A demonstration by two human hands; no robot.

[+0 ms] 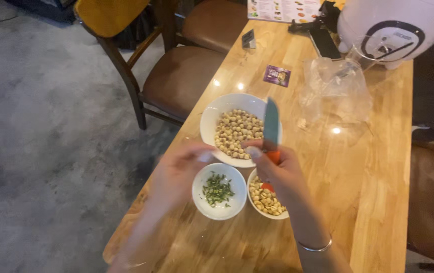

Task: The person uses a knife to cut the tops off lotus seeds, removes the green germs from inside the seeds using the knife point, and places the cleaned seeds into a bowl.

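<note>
Knife (271, 124) upright in right hand (277, 172), above bowls.

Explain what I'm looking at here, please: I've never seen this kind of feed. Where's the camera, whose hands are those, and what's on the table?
There is one picture, taken by a camera worn on a person's head and looking down, so the two bare hands are that person's own. The right hand holds a small knife with an orange handle, blade pointing up. The left hand is blurred; whether it holds anything cannot be told. Below them on the wooden table stand three white bowls: a large bowl of round pale seeds, a small bowl with green bits, and another small bowl of split pale pieces. Farther back lie a clear plastic bag, a small purple packet and a white appliance.
</note>
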